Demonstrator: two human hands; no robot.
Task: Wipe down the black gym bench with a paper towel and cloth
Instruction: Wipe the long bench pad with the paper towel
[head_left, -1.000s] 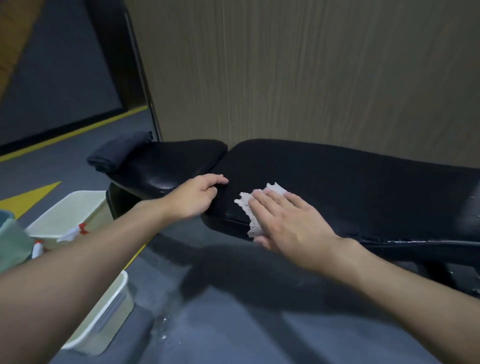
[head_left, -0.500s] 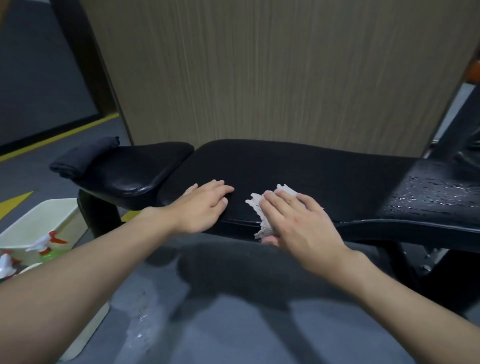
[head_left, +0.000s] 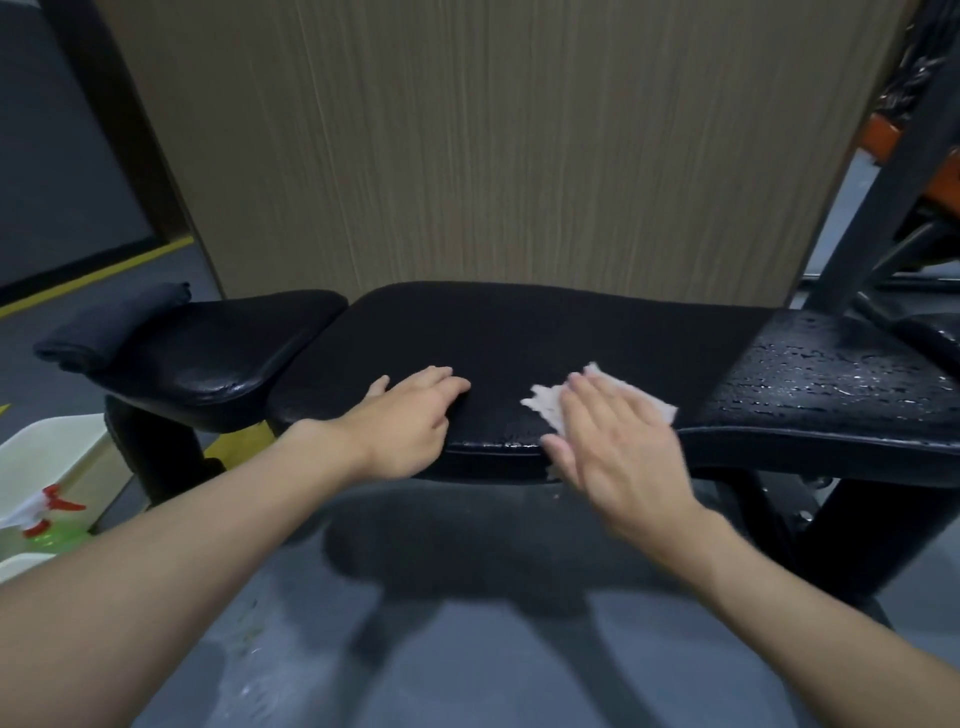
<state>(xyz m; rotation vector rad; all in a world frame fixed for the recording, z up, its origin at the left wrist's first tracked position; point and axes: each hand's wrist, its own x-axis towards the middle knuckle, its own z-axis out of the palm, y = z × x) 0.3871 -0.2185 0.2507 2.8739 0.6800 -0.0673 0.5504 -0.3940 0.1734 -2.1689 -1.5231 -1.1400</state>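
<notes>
Right of centre in the frame, the right grip lies flat and open, fingers straight and close together, pressing a white towel onto the black bench; this grip shows a little blurred. Crumpled towel edges stick out past the fingers to the left and to the right, and the thumb hangs over the bench's near edge. Left of it, apart from the towel, the left grip rests palm down on the same pad near its front edge, open, with relaxed fingers lying on the surface and holding nothing. Around both grips the pad looks matt, while the stretch of bench toward the right edge of the frame is covered in shiny droplets. At centre left, a separate seat pad sits just beside the long pad, tilted up a bit, and a folded dark cloth lies on its far left end. Behind the bench stands a wood-grain panel, and a black frame bar slants up at upper right. At lower left a white tub stands on the grey floor, with a spray bottle with a red trigger just below it. A yellow line crosses the floor at left.
</notes>
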